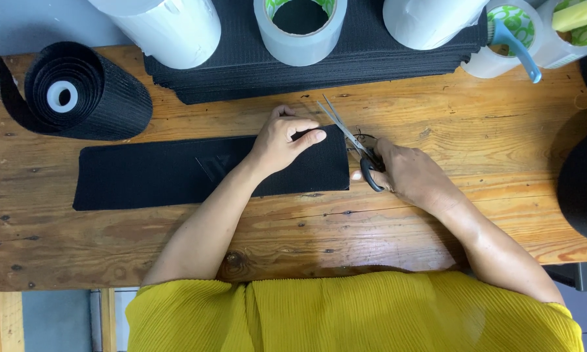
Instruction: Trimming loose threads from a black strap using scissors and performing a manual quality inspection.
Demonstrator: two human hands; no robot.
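Knotty wooden table (293, 241) is covered by a flat rectangular strip (176, 173) of black ribbed mesh, pinned under the left hand (282, 143), fingers flat; steel scissors (349, 137), blades parted, are gripped by the right hand (407, 173) at its edge.

Left hand (284, 138) pressing flat on black mesh strip (176, 173) at frame centre; right hand (407, 173) gripping open scissors (349, 140) at strip's right edge, on wooden table (306, 234)

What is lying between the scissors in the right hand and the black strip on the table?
Nothing visible. The scissors, held in the right hand, are already at the right end of the black strip, which the left hand presses flat on the table.
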